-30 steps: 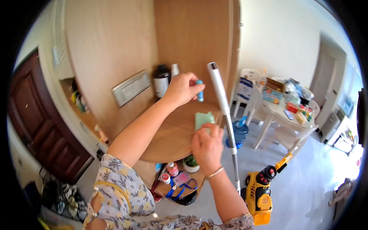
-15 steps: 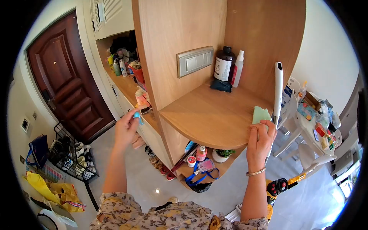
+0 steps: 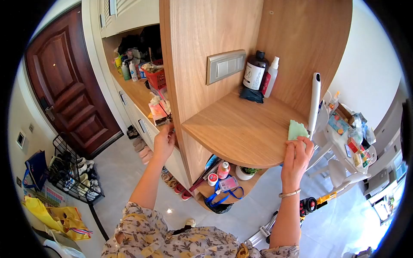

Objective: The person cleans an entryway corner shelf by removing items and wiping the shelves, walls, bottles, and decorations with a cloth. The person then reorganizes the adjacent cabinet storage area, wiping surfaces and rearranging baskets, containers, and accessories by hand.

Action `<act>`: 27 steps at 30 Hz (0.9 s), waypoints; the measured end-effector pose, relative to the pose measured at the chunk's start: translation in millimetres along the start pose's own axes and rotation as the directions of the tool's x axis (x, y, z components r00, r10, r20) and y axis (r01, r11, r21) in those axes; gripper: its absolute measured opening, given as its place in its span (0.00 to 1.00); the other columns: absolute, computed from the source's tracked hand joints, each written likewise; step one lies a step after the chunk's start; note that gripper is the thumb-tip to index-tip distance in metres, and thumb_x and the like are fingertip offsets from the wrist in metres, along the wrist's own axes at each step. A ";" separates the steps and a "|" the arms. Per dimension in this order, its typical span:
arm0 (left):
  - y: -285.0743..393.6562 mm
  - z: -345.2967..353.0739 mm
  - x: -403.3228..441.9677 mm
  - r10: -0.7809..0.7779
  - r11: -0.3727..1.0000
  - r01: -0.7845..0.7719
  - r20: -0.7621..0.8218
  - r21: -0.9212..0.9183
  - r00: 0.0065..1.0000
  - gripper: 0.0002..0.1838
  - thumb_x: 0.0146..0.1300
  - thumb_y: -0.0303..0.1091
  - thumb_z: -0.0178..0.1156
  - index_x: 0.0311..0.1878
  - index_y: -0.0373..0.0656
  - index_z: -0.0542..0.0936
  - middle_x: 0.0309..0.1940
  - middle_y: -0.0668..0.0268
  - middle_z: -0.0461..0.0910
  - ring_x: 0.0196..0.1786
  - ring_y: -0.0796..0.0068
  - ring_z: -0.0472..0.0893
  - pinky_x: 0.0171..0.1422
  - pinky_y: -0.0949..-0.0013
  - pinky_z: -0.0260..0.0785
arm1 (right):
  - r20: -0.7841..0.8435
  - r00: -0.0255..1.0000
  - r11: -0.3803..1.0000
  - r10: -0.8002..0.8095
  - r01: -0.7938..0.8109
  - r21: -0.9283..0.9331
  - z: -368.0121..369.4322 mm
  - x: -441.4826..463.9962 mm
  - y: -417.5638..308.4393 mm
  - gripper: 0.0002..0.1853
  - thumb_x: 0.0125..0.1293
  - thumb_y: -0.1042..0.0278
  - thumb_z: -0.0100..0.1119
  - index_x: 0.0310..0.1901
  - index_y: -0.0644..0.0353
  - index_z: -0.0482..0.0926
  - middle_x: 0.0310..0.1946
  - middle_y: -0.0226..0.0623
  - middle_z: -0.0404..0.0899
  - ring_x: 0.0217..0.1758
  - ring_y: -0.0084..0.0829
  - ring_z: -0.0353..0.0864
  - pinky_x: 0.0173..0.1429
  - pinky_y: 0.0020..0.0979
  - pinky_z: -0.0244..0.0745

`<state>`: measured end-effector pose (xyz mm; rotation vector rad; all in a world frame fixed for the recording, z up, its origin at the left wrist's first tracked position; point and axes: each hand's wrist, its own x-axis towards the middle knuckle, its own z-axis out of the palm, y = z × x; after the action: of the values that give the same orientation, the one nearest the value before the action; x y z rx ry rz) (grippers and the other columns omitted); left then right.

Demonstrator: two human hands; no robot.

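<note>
Apparently midway: right hand on the cloth, left hand at the cupboard

The right hand point(image 3: 297, 157) keeps its fingers bent close together on the pale green cloth point(image 3: 297, 129), and seems to grip its near end, at the outer edge of the wooden shelf point(image 3: 232, 124). The left hand point(image 3: 162, 144) has curled fingers beside the pink box point(image 3: 159, 112); whether it pinches something, I cannot tell, as the fingertips are partly hidden.

As I judge, the work is only partly done. Between the hands and farther away, the dark bottle point(image 3: 254, 76) and the spray bottle point(image 3: 270, 79) already stand upright in the corner, but the cloth is not put away.

The cloth looks soft and thin, with wavy border. The shelf has smooth wood grain and a rounded front. The dark bottle is glossy, wide and round-shouldered; the spray bottle is slim. Just beyond the right hand rises a smooth white handle point(image 3: 315, 101).
</note>
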<state>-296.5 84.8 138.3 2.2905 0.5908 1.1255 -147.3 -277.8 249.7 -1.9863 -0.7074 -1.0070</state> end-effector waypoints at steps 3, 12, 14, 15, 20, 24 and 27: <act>7.9 -5.3 -2.1 0.013 1.000 -0.013 -0.001 -0.026 1.000 0.21 0.58 0.17 0.57 0.56 0.39 0.74 0.44 0.56 0.84 0.38 0.63 0.84 0.43 0.65 0.76 | -0.003 1.000 1.000 -0.003 0.003 -0.001 0.4 -0.5 0.7 0.04 0.62 0.75 0.56 0.35 0.61 0.81 0.45 0.45 0.74 0.52 0.45 0.71 0.57 0.41 0.65; -11.3 -11.5 -10.3 0.048 0.998 -0.051 -0.065 -0.037 0.997 0.21 0.58 0.20 0.62 0.55 0.40 0.76 0.42 0.60 0.84 0.36 0.68 0.83 0.39 0.70 0.73 | 0.008 1.000 1.000 0.014 -0.014 0.020 0.0 -1.1 -1.0 0.05 0.63 0.74 0.55 0.34 0.61 0.81 0.46 0.46 0.74 0.52 0.45 0.70 0.59 0.42 0.64; 13.1 -18.1 -16.3 0.112 0.990 -0.128 -0.233 -0.053 0.966 0.19 0.58 0.21 0.63 0.54 0.40 0.77 0.41 0.61 0.84 0.34 0.69 0.82 0.38 0.71 0.72 | 0.001 1.000 1.000 0.007 -0.007 0.002 0.8 -3.2 3.0 0.05 0.63 0.74 0.55 0.34 0.61 0.81 0.45 0.46 0.74 0.52 0.46 0.71 0.59 0.43 0.64; 32.5 -26.6 -12.0 0.165 0.978 -0.203 -0.403 -0.053 0.900 0.17 0.59 0.22 0.63 0.53 0.39 0.77 0.39 0.62 0.84 0.32 0.70 0.80 0.37 0.72 0.71 | -0.006 1.000 1.000 -0.005 0.005 -0.007 1.3 -1.4 4.0 0.05 0.62 0.74 0.55 0.34 0.61 0.81 0.45 0.46 0.74 0.52 0.46 0.71 0.59 0.43 0.64; 183.5 -54.6 9.6 0.650 0.678 -0.704 -0.276 -0.212 0.708 0.15 0.62 0.24 0.62 0.53 0.39 0.78 0.41 0.63 0.82 0.37 0.75 0.80 0.41 0.74 0.71 | -0.009 1.000 1.000 -0.017 0.017 0.002 -2.8 0.6 2.3 0.03 0.61 0.74 0.58 0.33 0.60 0.81 0.45 0.44 0.74 0.48 0.47 0.71 0.55 0.43 0.66; 246.2 -3.3 73.6 0.534 0.808 -0.507 0.008 -0.299 0.845 0.20 0.62 0.28 0.64 0.57 0.37 0.76 0.43 0.57 0.82 0.40 0.70 0.82 0.44 0.69 0.75 | -0.034 0.998 0.999 -0.049 0.049 -0.001 -5.0 2.0 2.8 0.02 0.60 0.75 0.58 0.33 0.60 0.80 0.46 0.44 0.75 0.46 0.47 0.70 0.50 0.42 0.69; 254.7 55.2 133.8 0.425 0.896 -0.414 0.034 -0.163 0.905 0.32 0.60 0.33 0.65 0.66 0.33 0.67 0.55 0.48 0.76 0.43 0.63 0.83 0.50 0.64 0.76 | -0.027 1.000 1.000 -0.014 0.015 0.022 -7.2 2.0 2.1 0.02 0.60 0.75 0.59 0.33 0.59 0.80 0.46 0.43 0.74 0.45 0.47 0.70 0.49 0.43 0.69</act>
<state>-137.4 -47.9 345.4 2.3716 -0.0288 1.2280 -147.5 -284.7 253.3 -1.9473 -0.7162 -1.0288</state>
